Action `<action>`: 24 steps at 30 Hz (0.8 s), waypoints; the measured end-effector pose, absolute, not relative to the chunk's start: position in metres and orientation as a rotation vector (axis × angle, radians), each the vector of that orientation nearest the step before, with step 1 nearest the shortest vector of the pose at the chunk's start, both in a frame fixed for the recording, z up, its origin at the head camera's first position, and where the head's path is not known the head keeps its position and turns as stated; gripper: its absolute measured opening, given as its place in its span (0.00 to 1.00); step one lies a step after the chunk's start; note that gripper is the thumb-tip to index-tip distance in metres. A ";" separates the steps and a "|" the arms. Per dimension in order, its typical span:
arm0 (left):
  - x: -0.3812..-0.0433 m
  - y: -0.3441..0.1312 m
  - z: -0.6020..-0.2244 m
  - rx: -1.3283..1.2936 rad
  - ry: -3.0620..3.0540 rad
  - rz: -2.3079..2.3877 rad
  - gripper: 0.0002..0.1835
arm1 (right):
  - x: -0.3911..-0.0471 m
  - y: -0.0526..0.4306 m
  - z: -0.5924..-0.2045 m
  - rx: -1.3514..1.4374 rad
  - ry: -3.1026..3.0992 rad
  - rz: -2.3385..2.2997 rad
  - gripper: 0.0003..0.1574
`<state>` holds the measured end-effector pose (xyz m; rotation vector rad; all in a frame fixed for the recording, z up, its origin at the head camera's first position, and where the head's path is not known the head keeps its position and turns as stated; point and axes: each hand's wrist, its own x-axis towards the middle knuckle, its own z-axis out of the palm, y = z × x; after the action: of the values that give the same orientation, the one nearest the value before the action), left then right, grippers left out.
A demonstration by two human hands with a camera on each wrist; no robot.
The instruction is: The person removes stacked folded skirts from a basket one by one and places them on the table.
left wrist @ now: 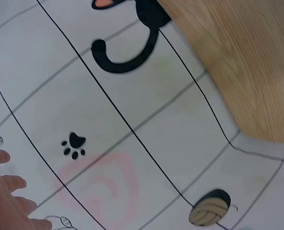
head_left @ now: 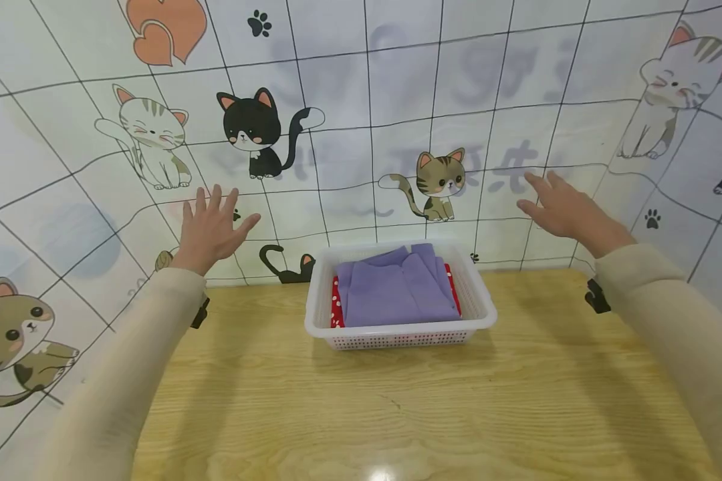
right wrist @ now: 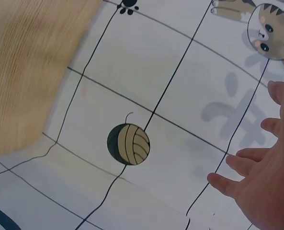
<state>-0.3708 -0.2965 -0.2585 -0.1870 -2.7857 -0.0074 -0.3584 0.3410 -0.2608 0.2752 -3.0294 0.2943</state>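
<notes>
2 spread hands point(head_left: 212, 230) point(head_left: 562, 208), purple cloth point(head_left: 397, 294) (folded), in perforated rectangular basket point(head_left: 400, 331)

The left sleeve point(head_left: 111, 374) and right sleeve point(head_left: 662, 321) are long, plain and cream-beige — the left fairly smooth, the right creased just behind its cuff point(head_left: 620, 260). At the left cuff point(head_left: 186, 277) shows 1 small, angular black piece point(head_left: 200, 314); at the right — 1 small, jagged black piece point(head_left: 597, 296).
</notes>
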 end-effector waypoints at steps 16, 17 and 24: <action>-0.362 -0.265 -0.289 -0.265 -2.777 -0.232 0.49 | -0.346 0.312 -0.277 0.380 -2.969 0.436 0.50; -0.361 -0.262 -0.291 -0.271 -2.777 -0.264 0.49 | -0.345 0.310 -0.278 0.400 -2.966 0.452 0.50; -0.357 -0.243 -0.307 -0.303 -2.778 -0.468 0.49 | -0.340 0.290 -0.289 0.482 -2.938 0.548 0.49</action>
<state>-0.3569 -0.2434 -0.3065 -0.3026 -2.7776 -0.4678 -0.3403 0.2901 -0.2889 0.4822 -2.9384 0.5484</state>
